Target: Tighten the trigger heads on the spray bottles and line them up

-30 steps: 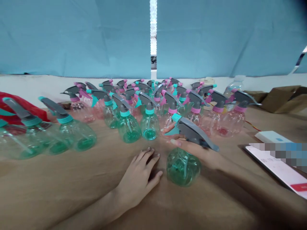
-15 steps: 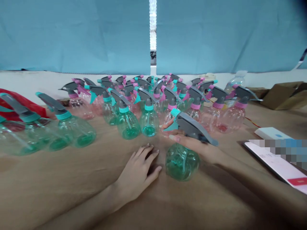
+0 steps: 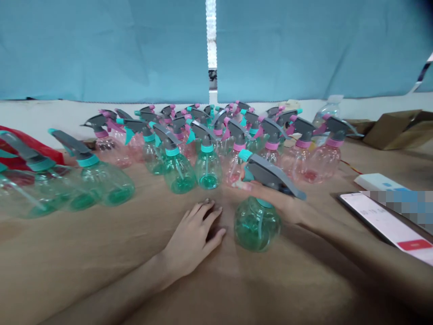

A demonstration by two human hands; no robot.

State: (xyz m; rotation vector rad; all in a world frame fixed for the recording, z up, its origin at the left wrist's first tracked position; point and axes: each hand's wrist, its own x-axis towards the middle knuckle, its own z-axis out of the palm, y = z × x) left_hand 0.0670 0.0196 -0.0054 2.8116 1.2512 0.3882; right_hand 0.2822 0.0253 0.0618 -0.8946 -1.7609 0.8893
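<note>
My right hand (image 3: 274,198) is wrapped round the neck and trigger of a green spray bottle (image 3: 255,228) with a grey sprayer head and turquoise nozzle. The bottle stands close in front of me, its nozzle pointing up and to the left. Part of the collar and trigger is hidden by the fingers. To its left, my left hand (image 3: 191,239) lies palm down on the brown table (image 3: 111,253), fingers spread and holding nothing. Beyond the hands are a green spray bottle with a turquoise collar (image 3: 208,169) and a similar one (image 3: 179,174) beside it.
Several pink spray bottles (image 3: 328,158) stand with green ones across the back. More green spray bottles (image 3: 117,185) and a red bag (image 3: 50,155) are at left. To the right are a phone (image 3: 382,221), a white box (image 3: 382,181) and a cardboard box (image 3: 392,131).
The fingers of my right hand have curled in closer on the trigger of the held spray bottle. My left hand has stayed flat on the table. The view has shifted slightly.
</note>
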